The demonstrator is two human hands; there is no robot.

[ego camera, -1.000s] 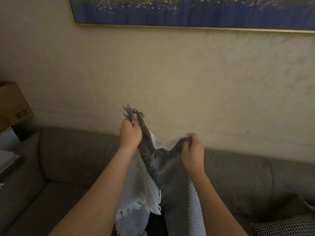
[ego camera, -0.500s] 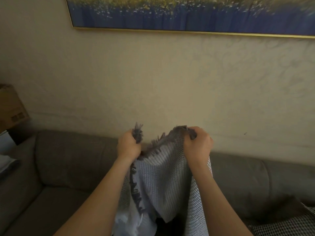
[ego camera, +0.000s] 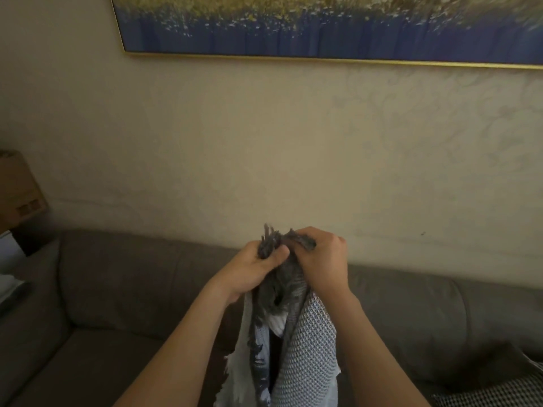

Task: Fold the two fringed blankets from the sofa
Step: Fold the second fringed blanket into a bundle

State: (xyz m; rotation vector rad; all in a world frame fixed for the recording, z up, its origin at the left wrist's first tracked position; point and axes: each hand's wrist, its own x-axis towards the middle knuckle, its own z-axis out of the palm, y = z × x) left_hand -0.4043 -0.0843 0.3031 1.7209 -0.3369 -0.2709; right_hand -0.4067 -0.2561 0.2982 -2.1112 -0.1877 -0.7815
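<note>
A grey-and-white woven fringed blanket (ego camera: 308,351) hangs in front of me, above the brown sofa (ego camera: 123,289). My left hand (ego camera: 255,268) grips one dark fringed corner, whose tassels stick up above the fist. My right hand (ego camera: 320,259) grips the other fringed corner right beside it, and the two hands touch. The rest of the blanket drops between my forearms and out of the bottom of the view. No second blanket can be made out.
A beige wall with a gold-framed blue and yellow painting (ego camera: 323,24) rises behind the sofa. A cardboard box (ego camera: 17,189) stands at the far left. A black-and-white checked cushion (ego camera: 493,392) lies at the bottom right.
My hands have come together, and the two fringed corners that were held apart now meet. The blanket between them has bunched into a narrow hanging fold.
</note>
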